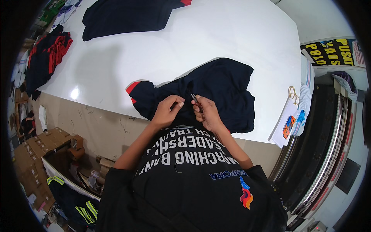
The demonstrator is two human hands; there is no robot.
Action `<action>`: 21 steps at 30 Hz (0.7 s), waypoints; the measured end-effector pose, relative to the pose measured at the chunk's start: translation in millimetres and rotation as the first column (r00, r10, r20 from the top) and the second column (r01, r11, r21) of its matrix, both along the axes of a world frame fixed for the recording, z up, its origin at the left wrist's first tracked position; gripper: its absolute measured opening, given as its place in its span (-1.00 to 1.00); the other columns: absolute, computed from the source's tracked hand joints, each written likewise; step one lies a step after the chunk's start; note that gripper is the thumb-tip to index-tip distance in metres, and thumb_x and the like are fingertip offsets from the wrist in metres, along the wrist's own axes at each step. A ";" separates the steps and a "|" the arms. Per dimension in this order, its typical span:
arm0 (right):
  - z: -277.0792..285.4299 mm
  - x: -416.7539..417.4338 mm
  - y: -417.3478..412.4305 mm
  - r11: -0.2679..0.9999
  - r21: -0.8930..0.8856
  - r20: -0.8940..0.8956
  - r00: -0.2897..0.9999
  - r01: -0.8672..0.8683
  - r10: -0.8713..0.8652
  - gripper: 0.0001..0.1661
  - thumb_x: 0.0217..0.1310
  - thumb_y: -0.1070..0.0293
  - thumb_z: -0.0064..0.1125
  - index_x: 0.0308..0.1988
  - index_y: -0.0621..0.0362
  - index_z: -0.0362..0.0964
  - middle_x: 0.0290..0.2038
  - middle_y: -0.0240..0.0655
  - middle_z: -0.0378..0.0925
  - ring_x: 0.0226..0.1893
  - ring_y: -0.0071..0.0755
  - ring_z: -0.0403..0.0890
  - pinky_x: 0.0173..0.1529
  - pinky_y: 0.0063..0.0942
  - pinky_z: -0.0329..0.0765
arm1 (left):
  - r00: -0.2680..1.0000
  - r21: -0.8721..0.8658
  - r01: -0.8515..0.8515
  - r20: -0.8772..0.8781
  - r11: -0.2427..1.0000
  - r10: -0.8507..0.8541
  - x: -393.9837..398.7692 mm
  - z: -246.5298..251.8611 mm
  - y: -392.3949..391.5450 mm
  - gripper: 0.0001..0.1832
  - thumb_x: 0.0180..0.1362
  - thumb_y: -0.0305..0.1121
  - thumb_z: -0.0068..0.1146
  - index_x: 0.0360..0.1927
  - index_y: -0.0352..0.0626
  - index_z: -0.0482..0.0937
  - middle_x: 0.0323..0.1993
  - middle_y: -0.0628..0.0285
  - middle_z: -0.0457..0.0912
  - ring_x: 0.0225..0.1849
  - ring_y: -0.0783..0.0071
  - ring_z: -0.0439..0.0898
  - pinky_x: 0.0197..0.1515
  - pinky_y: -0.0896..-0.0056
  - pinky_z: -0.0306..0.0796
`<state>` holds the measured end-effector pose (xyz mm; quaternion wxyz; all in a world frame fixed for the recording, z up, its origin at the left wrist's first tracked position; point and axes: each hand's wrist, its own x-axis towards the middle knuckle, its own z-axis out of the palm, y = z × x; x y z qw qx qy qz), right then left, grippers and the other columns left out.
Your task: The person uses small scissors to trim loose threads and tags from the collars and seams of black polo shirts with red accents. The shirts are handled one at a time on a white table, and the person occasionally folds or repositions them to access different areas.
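In my right hand (207, 111) is a small pair of thread snips (194, 100), its metal tips pointing up and left. My left hand (169, 110) is close by on the left, thumb and forefinger tips nearly together; whether a thread is pinched there is too small to tell. Both hands are over a dark navy garment (223, 84), which lies bunched at the front edge of the white table (139, 55). Red trim shows at the garment's left end, with a little more red near its lower right.
Another navy garment (127, 20) lies flat farther back. A navy and red pile (47, 61) hangs over the left edge. Cards on a string (284, 121) are at the right corner, beside a long machine (313, 139). Cardboard boxes (32, 162) are at the lower left; a person (27, 123) is beyond.
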<state>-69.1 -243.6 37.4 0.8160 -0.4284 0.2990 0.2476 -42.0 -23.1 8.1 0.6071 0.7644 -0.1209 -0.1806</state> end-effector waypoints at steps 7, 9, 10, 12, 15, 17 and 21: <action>9.0 0.9 -7.8 0.998 -0.024 -0.040 0.997 -0.064 0.063 -0.60 0.70 0.06 0.12 -0.14 0.17 0.54 -0.51 -0.51 0.41 -0.71 -0.73 0.14 -0.64 -0.61 0.03 | 0.995 -0.104 -0.043 -0.098 0.994 0.033 -3.8 0.3 6.9 -0.83 0.63 -0.43 0.12 0.03 -0.36 0.63 0.09 0.11 0.74 0.10 0.41 0.72 0.23 0.35 0.57; 8.9 -2.4 -7.5 0.994 -0.024 -0.073 0.992 -0.102 0.100 -0.60 0.70 0.05 0.14 -0.14 0.17 0.54 -0.51 -0.51 0.42 -0.71 -0.73 0.14 -0.64 -0.61 0.03 | 0.986 -0.163 -0.092 -0.154 0.982 0.067 -4.6 2.7 3.4 -0.80 0.66 -0.40 0.08 0.04 -0.37 0.61 0.07 0.12 0.74 0.08 0.40 0.72 0.23 0.35 0.58; 6.5 -4.1 -7.6 0.992 -0.014 -0.093 0.988 -0.128 0.126 -0.60 0.69 0.05 0.16 -0.14 0.16 0.54 -0.51 -0.51 0.42 -0.71 -0.73 0.15 -0.64 -0.60 0.03 | 0.984 -0.173 -0.107 -0.160 0.979 0.079 -4.4 4.7 2.2 -0.78 0.68 -0.37 0.06 0.03 -0.37 0.60 0.05 0.13 0.73 0.06 0.40 0.72 0.22 0.35 0.58; 0.9 -6.8 -6.2 0.986 0.002 -0.109 0.980 -0.169 0.168 -0.60 0.69 0.04 0.17 -0.14 0.16 0.55 -0.50 -0.51 0.43 -0.71 -0.73 0.15 -0.64 -0.60 0.03 | 0.977 -0.205 -0.145 -0.182 0.968 0.108 -4.8 4.7 2.3 -0.76 0.69 -0.35 0.02 -0.01 -0.34 0.59 -0.03 0.15 0.73 -0.01 0.42 0.72 0.16 0.37 0.60; -4.9 -7.7 -3.5 0.992 0.022 -0.070 0.989 -0.125 0.126 -0.60 0.70 0.03 0.15 -0.13 0.16 0.56 -0.49 -0.50 0.44 -0.71 -0.72 0.14 -0.63 -0.59 0.04 | 0.988 -0.316 -0.154 -0.062 0.936 0.142 -2.1 -4.2 27.0 -0.72 0.69 -0.38 -0.15 -0.17 -0.25 0.53 -0.26 0.21 0.64 -0.25 0.48 0.65 -0.08 0.39 0.58; 2.4 -6.1 -8.6 0.998 0.053 -0.009 1.000 0.028 -0.027 -0.59 0.71 0.03 0.13 -0.12 0.15 0.56 -0.48 -0.50 0.44 -0.70 -0.71 0.13 -0.62 -0.59 0.06 | 0.845 0.047 -0.417 0.388 0.908 0.368 -3.3 -34.3 77.9 -0.74 0.62 -0.46 -0.21 -0.23 -0.18 0.49 -0.35 0.30 0.51 -0.39 0.51 0.49 -0.28 0.40 0.44; 9.1 2.4 -39.1 0.964 -0.052 0.065 0.964 0.260 -0.257 -0.55 0.73 -0.04 0.06 -0.08 0.13 0.57 -0.48 -0.51 0.42 -0.66 -0.71 0.13 -0.57 -0.56 0.07 | 0.355 0.053 -0.934 0.043 0.353 0.934 -9.4 -80.3 243.6 -0.76 0.63 -0.26 0.04 0.11 -0.22 0.55 -0.23 0.31 0.55 -0.22 0.50 0.52 -0.16 0.37 0.48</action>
